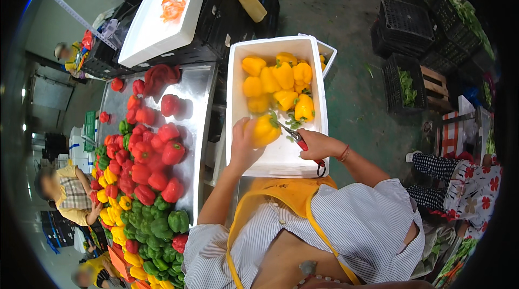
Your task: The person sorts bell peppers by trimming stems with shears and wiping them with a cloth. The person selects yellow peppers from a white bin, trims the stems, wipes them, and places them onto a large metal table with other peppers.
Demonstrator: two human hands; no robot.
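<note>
My left hand [242,145] holds a yellow bell pepper [265,131] by its side, over the near part of a white foam box [320,98]. The pepper's green stem points to the right. My right hand [318,145] grips red-handled pruning shears [302,144], whose metal blades reach toward that stem. Whether the blades touch it, I cannot tell. Several yellow bell peppers [285,75] lie in the far part of the box, with cut green stem pieces [292,120] on its floor.
Left stands a metal table [194,106] with piled red [142,151], yellow and green peppers [160,228] and a dark red cloth [160,80]. Beyond are black crates [223,13] and a tilted foam box [178,25]. Co-workers stand left [75,191] and right [466,191].
</note>
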